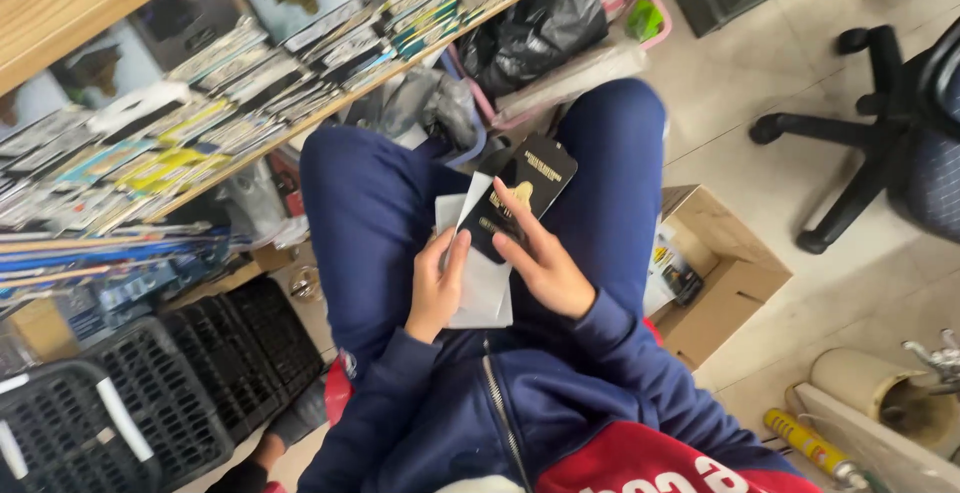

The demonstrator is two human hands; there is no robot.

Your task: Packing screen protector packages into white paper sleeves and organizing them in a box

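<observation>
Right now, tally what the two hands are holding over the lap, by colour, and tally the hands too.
Black card with gold print: 1
White sleeve or envelope: 1; more layers may be hidden behind it
Hands: 2, left hand and right hand
Total: 4

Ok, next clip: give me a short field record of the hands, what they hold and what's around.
view: head camera, looking down at a seated person's lap
left hand: holds the white envelope from the left
right hand: fingers on the black card, which sits partly in the envelope
shelf: left, packed with flat packets
crates: black, lower left
box: open cardboard, right of the legs
chair: black, upper right
</observation>
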